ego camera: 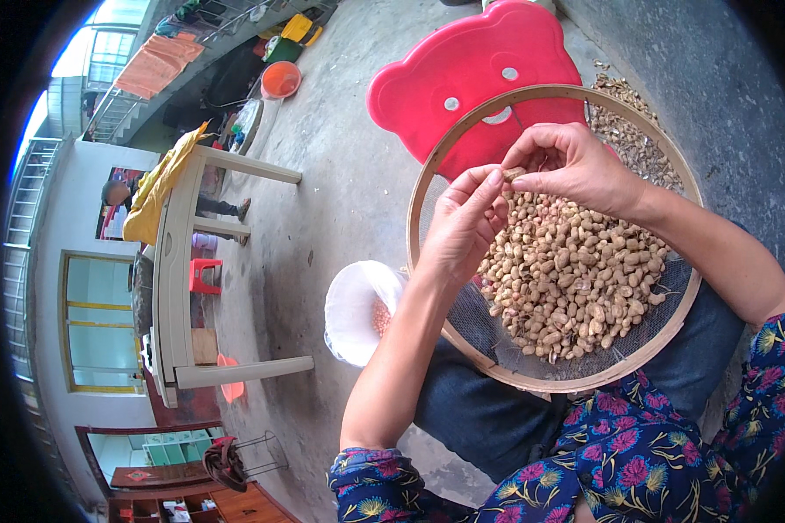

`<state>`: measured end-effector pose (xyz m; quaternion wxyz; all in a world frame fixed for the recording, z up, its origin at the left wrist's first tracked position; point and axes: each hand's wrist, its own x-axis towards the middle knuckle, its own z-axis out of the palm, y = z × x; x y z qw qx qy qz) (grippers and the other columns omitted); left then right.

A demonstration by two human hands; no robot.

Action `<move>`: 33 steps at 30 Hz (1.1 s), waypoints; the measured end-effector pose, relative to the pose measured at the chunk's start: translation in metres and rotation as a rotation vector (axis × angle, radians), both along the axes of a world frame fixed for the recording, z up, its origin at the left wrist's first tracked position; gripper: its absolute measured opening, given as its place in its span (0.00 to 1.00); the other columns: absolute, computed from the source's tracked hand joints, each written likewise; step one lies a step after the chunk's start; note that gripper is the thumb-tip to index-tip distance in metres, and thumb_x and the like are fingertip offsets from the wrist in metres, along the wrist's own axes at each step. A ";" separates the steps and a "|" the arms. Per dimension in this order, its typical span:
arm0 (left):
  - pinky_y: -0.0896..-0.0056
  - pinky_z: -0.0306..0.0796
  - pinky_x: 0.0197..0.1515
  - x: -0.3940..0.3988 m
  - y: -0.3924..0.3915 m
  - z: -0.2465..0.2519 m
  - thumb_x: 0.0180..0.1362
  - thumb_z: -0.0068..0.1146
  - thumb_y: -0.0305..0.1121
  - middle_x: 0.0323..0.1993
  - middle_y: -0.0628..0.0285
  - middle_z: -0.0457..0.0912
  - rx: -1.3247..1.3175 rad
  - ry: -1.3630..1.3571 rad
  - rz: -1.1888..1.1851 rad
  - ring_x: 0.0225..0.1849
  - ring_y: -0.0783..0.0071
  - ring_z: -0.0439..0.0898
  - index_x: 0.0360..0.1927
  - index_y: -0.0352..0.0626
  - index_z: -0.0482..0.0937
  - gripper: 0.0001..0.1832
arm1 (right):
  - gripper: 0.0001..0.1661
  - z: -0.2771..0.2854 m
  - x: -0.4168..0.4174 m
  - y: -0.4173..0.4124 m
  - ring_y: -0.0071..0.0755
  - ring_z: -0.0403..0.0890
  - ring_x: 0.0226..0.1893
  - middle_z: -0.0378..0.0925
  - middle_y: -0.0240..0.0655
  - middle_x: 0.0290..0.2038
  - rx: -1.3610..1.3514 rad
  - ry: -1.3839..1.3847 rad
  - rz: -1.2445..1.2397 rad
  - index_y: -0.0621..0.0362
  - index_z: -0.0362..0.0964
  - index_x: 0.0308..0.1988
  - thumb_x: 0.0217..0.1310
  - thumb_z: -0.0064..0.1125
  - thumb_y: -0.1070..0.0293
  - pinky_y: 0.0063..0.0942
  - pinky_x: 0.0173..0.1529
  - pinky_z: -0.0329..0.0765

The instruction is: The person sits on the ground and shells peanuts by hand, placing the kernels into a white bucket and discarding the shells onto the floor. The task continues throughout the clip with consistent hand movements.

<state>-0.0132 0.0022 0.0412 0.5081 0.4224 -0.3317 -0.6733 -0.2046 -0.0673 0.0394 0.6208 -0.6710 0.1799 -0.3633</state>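
Note:
A round wood-rimmed mesh sieve (pixel 696 287) rests across my lap and a red bear-faced plastic stool. Unshelled peanuts (pixel 572 274) are heaped on its mesh. Above the heap, my left hand (pixel 468 222) and my right hand (pixel 572 170) meet, fingertips pinching one peanut in its shell (pixel 513 174) between them. Fingers hide part of that peanut. Left of the sieve stands a bucket lined with a white plastic bag (pixel 350 307), with shelled pinkish peanut kernels (pixel 381 316) inside.
The red stool (pixel 418 85) supports the sieve's far side. Empty peanut shells (pixel 628 131) lie on the concrete floor beyond the sieve. At left stand a cream table (pixel 176 274), a small red stool (pixel 205 276) and an orange basin (pixel 280 80). A person (pixel 121 193) stands behind the table.

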 end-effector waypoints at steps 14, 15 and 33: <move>0.88 0.71 0.31 -0.006 -0.001 0.000 0.61 0.62 0.32 0.34 0.70 0.80 0.100 0.107 -0.013 0.29 0.88 0.74 0.46 0.43 0.76 0.12 | 0.13 0.001 -0.004 0.000 0.21 0.81 0.39 0.82 0.33 0.37 0.189 -0.025 -0.011 0.62 0.78 0.43 0.59 0.65 0.69 0.20 0.46 0.78; 0.88 0.71 0.31 -0.006 -0.001 0.000 0.61 0.62 0.32 0.34 0.70 0.80 0.105 0.110 -0.008 0.29 0.88 0.75 0.46 0.43 0.76 0.12 | 0.13 0.001 -0.003 0.001 0.21 0.81 0.38 0.82 0.33 0.36 0.183 -0.021 -0.021 0.62 0.78 0.43 0.59 0.65 0.69 0.20 0.45 0.78; 0.85 0.72 0.36 -0.005 0.001 -0.001 0.63 0.59 0.33 0.35 0.71 0.80 -0.011 0.102 0.049 0.32 0.89 0.74 0.47 0.45 0.77 0.10 | 0.10 0.008 -0.006 -0.003 0.21 0.81 0.37 0.81 0.33 0.34 0.134 -0.034 0.006 0.64 0.77 0.41 0.59 0.64 0.72 0.21 0.44 0.78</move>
